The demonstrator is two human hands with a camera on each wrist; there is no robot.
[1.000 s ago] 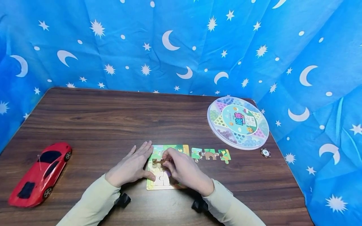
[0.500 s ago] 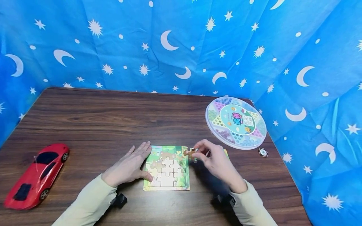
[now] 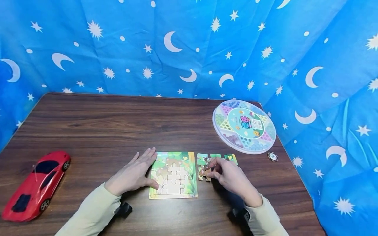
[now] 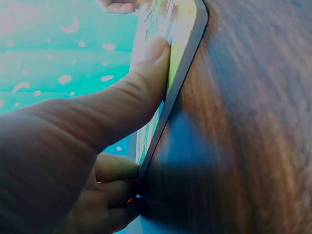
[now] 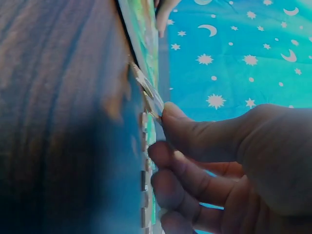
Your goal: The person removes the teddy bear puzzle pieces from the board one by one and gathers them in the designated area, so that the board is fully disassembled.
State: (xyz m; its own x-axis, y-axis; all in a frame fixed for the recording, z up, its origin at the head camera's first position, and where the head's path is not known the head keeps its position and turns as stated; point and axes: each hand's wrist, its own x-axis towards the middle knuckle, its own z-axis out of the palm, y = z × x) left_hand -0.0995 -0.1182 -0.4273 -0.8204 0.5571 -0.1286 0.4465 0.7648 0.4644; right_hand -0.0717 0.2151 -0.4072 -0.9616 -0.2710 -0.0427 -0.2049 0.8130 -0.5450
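My left hand point(image 3: 134, 173) rests flat, fingers straight, on the puzzle tray point(image 3: 174, 193), while my right hand point(image 3: 228, 175) pinches a puzzle piece point(image 3: 204, 173) just beside it.

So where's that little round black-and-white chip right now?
In the head view, the round black-and-white chip lies on the brown wooden table near its right edge, just below the round clear plastic game box.

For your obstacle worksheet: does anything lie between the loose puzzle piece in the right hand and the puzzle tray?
Nothing visible does. The right hand pinches the puzzle piece just right of the puzzle tray, with only bare table between them. The left hand rests on the tray's far side.
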